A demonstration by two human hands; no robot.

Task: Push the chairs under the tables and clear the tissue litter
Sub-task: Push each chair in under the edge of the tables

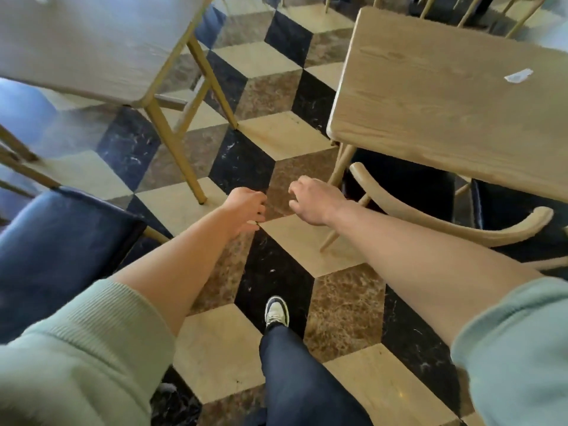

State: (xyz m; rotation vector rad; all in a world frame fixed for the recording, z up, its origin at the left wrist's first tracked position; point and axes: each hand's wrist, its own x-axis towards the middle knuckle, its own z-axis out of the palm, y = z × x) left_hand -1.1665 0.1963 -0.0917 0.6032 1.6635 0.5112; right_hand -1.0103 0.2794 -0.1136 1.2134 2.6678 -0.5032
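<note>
- The step in hand looked to be the walk up to the light oak-grain wooden counter (455,96) on the person's right, where a small white scrap of tissue (518,75) lay near the far side of the top.
- To do it well, I judged the person should come round closer to the counter before reaching, since the tissue sat well apart from both hands, and pinch it lightly so it would not tear or slide off the edge.
- The pale wooden chair with a curved backrest (445,222) already stood tucked beneath that counter, so it probably needed little more than a nudge.
- The dark blue padded chair (61,241) on the left stood just beside the left forearm, out from the grey-topped counter with thin gold metal legs (92,47); it likely wanted pushing in.
- The left hand (246,210) hung forward over the patterned marble floor (276,272), fingers loosely curled, holding nothing.
- The right hand (313,199) reached out likewise, palm down, fingers drooping and empty, near the curved chair but not touching it.
</note>
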